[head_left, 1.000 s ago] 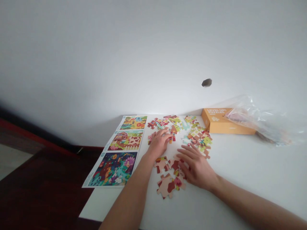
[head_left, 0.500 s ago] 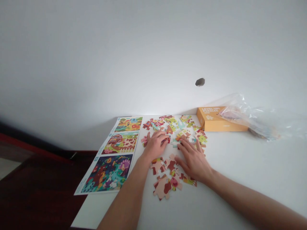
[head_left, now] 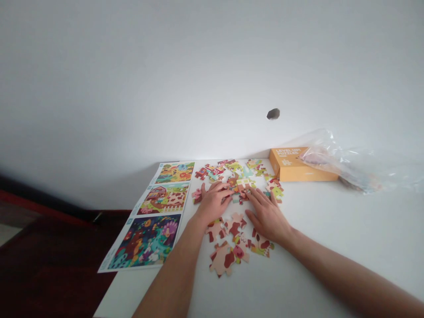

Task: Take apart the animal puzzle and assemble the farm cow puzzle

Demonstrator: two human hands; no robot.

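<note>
My left hand (head_left: pixel 213 203) lies with its fingers curled over jigsaw puzzle pieces (head_left: pixel 218 174) at the far end of the table. Whether it grips one, I cannot tell. My right hand (head_left: pixel 266 216) is spread flat, its fingertips touching a cluster of joined pieces (head_left: pixel 245 185) just beyond my left fingers. Nearer me, below both hands, lies a looser group of brown-and-cream pieces (head_left: pixel 221 258). A printed sheet with several farm and animal pictures (head_left: pixel 164 198) lies to the left of my left hand.
An orange puzzle box (head_left: pixel 294 165) and a crumpled clear plastic bag (head_left: pixel 351 168) lie against the wall (head_left: pixel 198 88) behind the white table (head_left: pixel 314 238). The table's left edge (head_left: pixel 109 287) drops to a dark floor (head_left: pixel 49 265).
My right hand has slid up toward my left hand and the far pieces, uncovering a piece beside it. The pieces between my hands have drawn closer together. The view has shifted slightly.
</note>
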